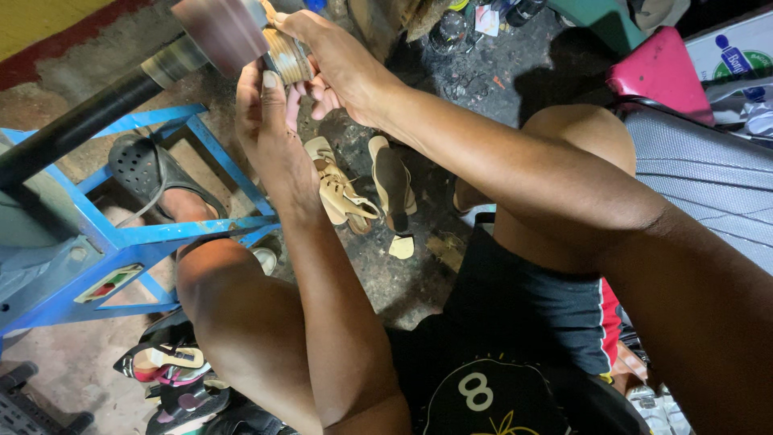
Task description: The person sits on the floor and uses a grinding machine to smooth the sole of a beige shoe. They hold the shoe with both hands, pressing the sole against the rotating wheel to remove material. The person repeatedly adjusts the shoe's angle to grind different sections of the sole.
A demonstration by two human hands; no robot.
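Both hands are raised together at the end of a horizontal shaft [121, 89] that carries a sanding drum [221, 31]. The left hand [270, 129] stands upright just under the drum, with its thumb pointing up and its fingers curled around a small beige piece [290, 56]. The right hand [338, 64] comes from the other side and covers the same piece from above, its fingers bent over it. So the piece sits between the two hands, pressed close against the side of the drum; what kind of piece it is, I cannot tell, because the fingers hide most of it.

Below the hands, on the dark floor [451, 105], lies a beige sandal [342, 193], and just beside it a flat sole [392, 181] and a small cut-off part [401, 246]. To the left of the left hand is a blue metal frame [185, 229], and a foot in a dark slipper [149, 169] rests behind it. Near the left elbow lie some more shoes [173, 370].
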